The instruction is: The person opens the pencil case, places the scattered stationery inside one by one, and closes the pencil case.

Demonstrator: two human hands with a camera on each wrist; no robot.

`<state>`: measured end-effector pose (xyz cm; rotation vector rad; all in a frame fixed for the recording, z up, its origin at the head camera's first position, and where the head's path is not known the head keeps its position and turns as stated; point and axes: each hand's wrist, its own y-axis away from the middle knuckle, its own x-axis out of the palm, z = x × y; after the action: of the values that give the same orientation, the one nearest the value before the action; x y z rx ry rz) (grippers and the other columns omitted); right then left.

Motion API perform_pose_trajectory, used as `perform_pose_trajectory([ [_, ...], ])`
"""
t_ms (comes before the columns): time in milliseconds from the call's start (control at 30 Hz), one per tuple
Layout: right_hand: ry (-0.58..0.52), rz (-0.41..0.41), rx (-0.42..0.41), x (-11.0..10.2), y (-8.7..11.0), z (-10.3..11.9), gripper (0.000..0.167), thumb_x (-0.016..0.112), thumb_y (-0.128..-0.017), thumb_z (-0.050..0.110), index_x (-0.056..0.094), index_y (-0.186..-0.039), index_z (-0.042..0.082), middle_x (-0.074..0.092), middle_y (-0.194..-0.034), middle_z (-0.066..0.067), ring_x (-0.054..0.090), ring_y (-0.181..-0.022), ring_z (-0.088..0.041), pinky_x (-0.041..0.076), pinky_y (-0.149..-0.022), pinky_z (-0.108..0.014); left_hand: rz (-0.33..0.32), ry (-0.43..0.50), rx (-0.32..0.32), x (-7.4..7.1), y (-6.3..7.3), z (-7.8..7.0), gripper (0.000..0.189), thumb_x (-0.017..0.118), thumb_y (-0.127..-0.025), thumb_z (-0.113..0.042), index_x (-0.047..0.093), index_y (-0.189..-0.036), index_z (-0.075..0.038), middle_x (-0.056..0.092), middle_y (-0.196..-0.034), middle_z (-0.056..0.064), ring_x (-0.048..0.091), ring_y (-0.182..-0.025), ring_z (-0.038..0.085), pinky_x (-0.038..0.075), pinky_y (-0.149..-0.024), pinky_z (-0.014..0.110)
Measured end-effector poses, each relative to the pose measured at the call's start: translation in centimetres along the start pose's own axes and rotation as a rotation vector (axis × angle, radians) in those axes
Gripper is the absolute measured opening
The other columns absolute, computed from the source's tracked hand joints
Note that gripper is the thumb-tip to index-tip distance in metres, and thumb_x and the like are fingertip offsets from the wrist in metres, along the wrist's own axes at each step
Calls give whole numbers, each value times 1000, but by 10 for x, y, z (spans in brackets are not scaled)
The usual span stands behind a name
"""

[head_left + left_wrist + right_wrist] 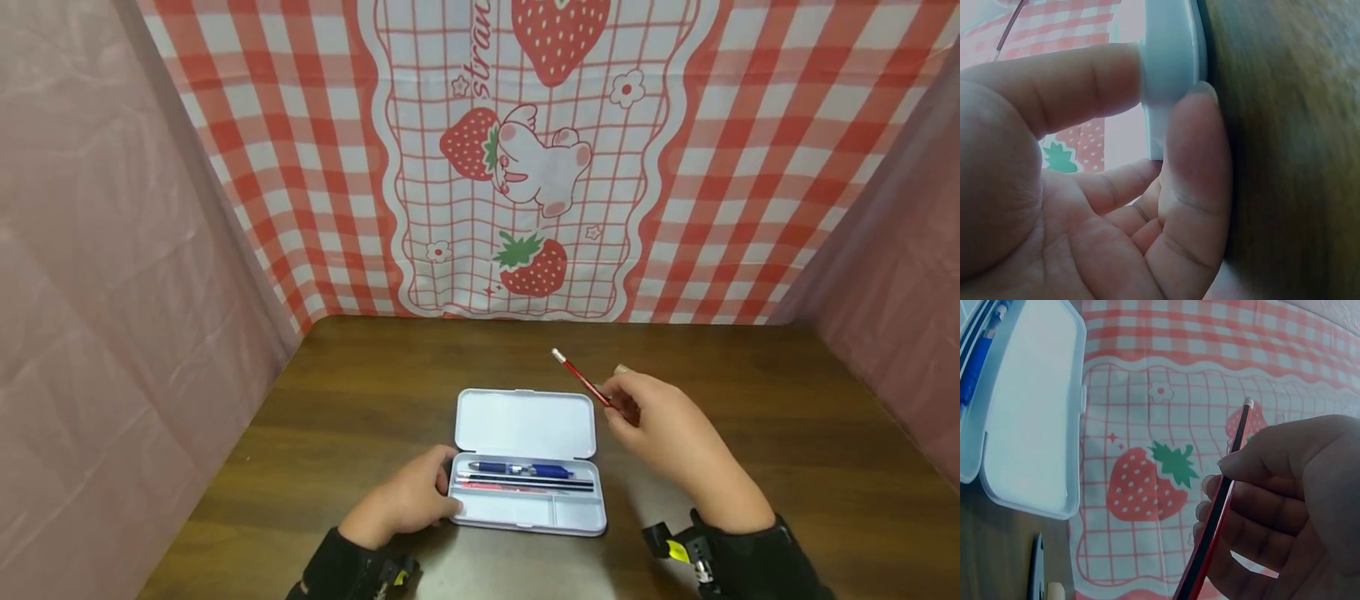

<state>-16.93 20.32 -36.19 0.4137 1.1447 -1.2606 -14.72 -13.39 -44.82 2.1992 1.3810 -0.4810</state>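
Note:
A white pencil case point(502, 510) lies on the table with its lid point(525, 423) folded back. Inside it, a blue pen point(551, 471) rests beside dark pencils point(577, 485) and a thin red stick point(502, 487). My left hand point(411, 498) grips the case's left end; in the left wrist view the thumb and a finger bracket the case wall point(1172, 56). To the right of the lid, my right hand point(671, 429) pinches a red and black pencil point(1215, 515) between thumb and fingers. Its white-tipped end point(558, 355) points up and away, and its lower end is hidden in the head view.
A dark slim object point(1036, 569) and a beige piece point(1055, 591) show beside the lid in the right wrist view. Behind the wooden table point(360, 375) hangs a red checked strawberry cloth point(330, 167). Pink cloth point(135, 333) hangs at both sides.

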Motion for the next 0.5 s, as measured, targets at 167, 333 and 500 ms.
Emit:
perform_pose_trajectory([
  [167,30,1,-38,7,2,9,18,76,-90,3,74,-105,12,58,-85,8,56,-76,-9,52,-66,-33,0,13,11,2,0,3,61,80,-83,0,48,-135,5,55,-81,10,56,-57,20,49,-52,32],
  [333,67,11,-75,17,2,16,20,78,-90,5,75,-109,10,66,-92,6,56,-76,-9,53,-68,-34,0,18,10,4,0,4,61,80,-82,0,49,-135,4,55,-81,10,57,-57,20,51,-52,33],
  [500,84,44,-130,31,1,25,18,79,-90,6,76,-107,13,68,-95,7,59,-82,-9,55,-74,-36,1,11,6,2,-1,2,61,80,-83,0,48,-135,3,55,-81,10,57,-57,21,50,-52,33],
])
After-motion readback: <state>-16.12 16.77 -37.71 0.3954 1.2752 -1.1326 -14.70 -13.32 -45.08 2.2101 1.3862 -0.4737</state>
